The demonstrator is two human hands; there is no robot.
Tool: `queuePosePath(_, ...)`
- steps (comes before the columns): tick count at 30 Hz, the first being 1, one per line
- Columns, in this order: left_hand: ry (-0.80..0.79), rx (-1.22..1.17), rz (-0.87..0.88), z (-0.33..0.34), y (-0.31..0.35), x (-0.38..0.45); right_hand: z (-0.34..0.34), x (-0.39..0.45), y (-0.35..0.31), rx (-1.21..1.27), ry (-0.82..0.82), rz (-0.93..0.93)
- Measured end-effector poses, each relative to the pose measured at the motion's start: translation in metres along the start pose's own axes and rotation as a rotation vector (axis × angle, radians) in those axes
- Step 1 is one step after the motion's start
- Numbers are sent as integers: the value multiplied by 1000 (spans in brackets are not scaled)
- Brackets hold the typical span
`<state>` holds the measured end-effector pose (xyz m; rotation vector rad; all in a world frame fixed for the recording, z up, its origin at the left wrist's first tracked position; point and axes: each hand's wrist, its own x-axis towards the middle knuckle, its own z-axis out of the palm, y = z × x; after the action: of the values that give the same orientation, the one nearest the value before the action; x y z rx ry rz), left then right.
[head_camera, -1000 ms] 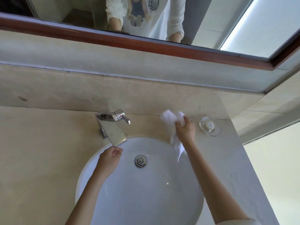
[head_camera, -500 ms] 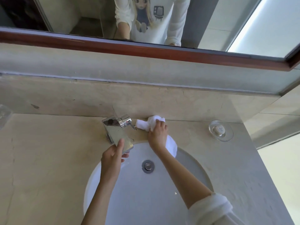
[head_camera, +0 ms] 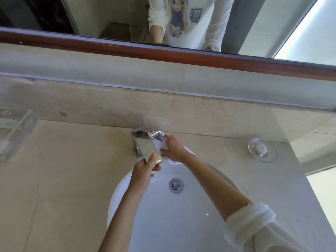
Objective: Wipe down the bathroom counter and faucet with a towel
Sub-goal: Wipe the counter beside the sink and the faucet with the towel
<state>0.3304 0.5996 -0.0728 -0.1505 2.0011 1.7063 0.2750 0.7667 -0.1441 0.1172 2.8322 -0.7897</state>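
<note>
A chrome faucet (head_camera: 145, 144) stands behind the white basin (head_camera: 163, 215) on the beige counter (head_camera: 63, 179). My left hand (head_camera: 144, 170) grips the tip of the flat spout, thumb on top. My right hand (head_camera: 172, 149) presses a white towel (head_camera: 162, 146) against the right side of the faucet, just below the lever handle. Most of the towel is hidden under that hand; a bit shows at the basin rim.
A clear glass soap dish (head_camera: 262, 149) with a small soap sits on the counter at the right. A clear plastic box (head_camera: 14, 131) stands at the far left. The backsplash and a wood-framed mirror (head_camera: 163, 24) rise behind the faucet. The counter ends at the right.
My right hand has carried the towel leftward from beside the soap dish to the faucet's right side. My left hand rose from under the spout tip and took hold of it.
</note>
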Motion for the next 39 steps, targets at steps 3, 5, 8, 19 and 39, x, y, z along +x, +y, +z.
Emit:
queuePosePath(3, -29, 19, 4, -4, 2, 0, 4, -17, 6, 8, 1, -83)
queuePosePath(5, -46, 30, -1, -5, 2, -1, -2, -30, 21, -9, -57, -154)
queuePosePath(8, -70, 41, -22, -6, 2, 1, -15, -42, 49, -49, -38, -171)
queuePosePath(19, -26, 25, -8, -3, -2, 4, 1, 18, 8, -463, 79, -215)
queuePosePath(39, -48, 4, -45, -1, -7, 9, -20, -67, 108, -19, 659, 739)
